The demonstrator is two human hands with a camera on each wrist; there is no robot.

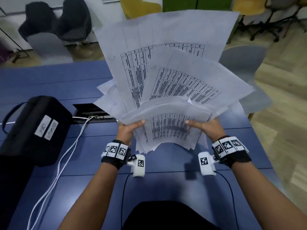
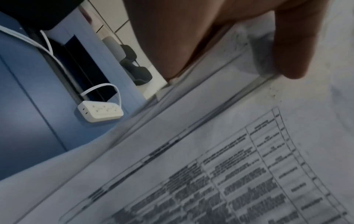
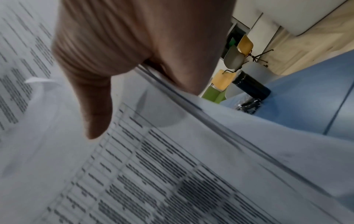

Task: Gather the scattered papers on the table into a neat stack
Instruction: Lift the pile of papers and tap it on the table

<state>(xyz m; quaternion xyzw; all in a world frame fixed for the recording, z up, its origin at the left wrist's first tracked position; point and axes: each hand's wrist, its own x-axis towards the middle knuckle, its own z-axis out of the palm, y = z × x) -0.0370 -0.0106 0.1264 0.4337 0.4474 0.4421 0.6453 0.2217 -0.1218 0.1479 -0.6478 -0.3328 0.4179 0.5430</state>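
A fanned bundle of white papers (image 1: 166,77) printed with tables stands lifted above the blue table (image 1: 86,146), its sheets splayed out and uneven. My left hand (image 1: 131,128) grips the bundle's lower left side, thumb on the front sheet. My right hand (image 1: 204,127) grips the lower right side the same way. In the left wrist view my thumb (image 2: 293,45) presses on the papers (image 2: 210,166). The right wrist view shows my thumb (image 3: 95,106) lying on the printed sheet (image 3: 172,166). The fingers behind the bundle are hidden.
A black case (image 1: 33,130) with white labels lies at the left of the table. White cables (image 1: 66,155) run from a cable slot (image 1: 93,112), where a white power strip (image 2: 100,112) sits. Chairs (image 1: 54,22) stand beyond the far edge.
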